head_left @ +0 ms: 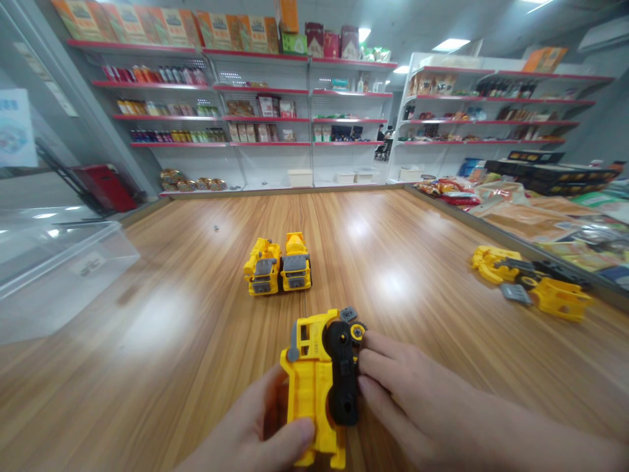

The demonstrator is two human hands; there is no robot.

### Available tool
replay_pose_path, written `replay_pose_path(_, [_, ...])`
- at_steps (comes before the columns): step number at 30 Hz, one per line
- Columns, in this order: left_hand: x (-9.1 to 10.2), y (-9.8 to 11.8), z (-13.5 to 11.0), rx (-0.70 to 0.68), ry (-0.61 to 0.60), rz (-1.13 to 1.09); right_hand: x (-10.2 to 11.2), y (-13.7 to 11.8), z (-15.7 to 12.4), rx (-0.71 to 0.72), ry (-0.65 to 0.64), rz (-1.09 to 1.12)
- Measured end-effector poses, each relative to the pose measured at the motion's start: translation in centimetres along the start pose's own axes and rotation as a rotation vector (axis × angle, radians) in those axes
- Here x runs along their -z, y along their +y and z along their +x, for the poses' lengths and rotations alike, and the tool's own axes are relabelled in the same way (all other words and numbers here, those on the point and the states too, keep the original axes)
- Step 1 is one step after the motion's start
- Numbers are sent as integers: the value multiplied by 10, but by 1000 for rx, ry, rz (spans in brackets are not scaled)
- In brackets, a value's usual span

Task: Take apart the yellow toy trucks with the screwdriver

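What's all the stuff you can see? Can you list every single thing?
held truck: 1, yellow with a black underside, near table edge, between the hands
trucks: 2, yellow and grey, side by side, mid-table
toy parts: a few, yellow and grey, right side of table
table: 1, brown wood
box: 1, clear, left
shelves: several, white with red edges, along the back, holding goods
packets: many, mixed colours, counter at right
left hand: 1, gripping the held truck's yellow body
right hand: 1, fingertips on its black underside
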State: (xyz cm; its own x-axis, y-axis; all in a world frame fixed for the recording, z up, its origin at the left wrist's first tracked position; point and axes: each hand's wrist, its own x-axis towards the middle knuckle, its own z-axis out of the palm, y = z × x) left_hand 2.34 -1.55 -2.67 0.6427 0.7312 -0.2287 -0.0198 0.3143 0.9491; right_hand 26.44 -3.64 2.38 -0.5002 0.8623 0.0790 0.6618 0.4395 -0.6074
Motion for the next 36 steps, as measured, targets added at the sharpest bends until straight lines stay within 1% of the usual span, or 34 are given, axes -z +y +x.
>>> replay_pose_path(4, [0, 2, 0, 35, -13, -5, -3, 4, -3, -8, 21, 38])
replay_pose_path(9, [-7, 7, 3, -35, -53, -101, -2, 1, -2, -16, -3, 47])
replay_pose_path(12, [-8, 8, 3, -33, -83, -133, 2, -4, -2, -20, -26, 25])
replay_pose_path(15, [-7, 6, 1, -8, -71, -138, 5, -6, -3, 7, -36, 8])
replay_pose_path(19, [-6, 5, -2, 18, -21, -145, 6, -4, -3, 53, -24, -8])
replay_pose_path(21, [-6, 6, -2, 1, -20, -140, 5, -4, -2, 63, -14, -22])
replay_pose_path(24, [-9, 6, -2, -82, -28, -122, 1, -5, -2, 66, -11, -24])
replay_pose_path(27, [-11, 4, 0, -154, 22, -81, -6, -8, -3, 26, -4, -15])
replay_pose_path(30, [-11, 0, 1, -167, 39, -46, -11, -12, -2, -55, 22, 17])
replay_pose_path(32, [-13, -3, 1, -163, 54, -63, -12, -14, 0, -103, 9, 51])
replay_pose_path(36, [-17, -8, 0, -155, 111, -63, -10, -14, 1, -119, -56, 37])
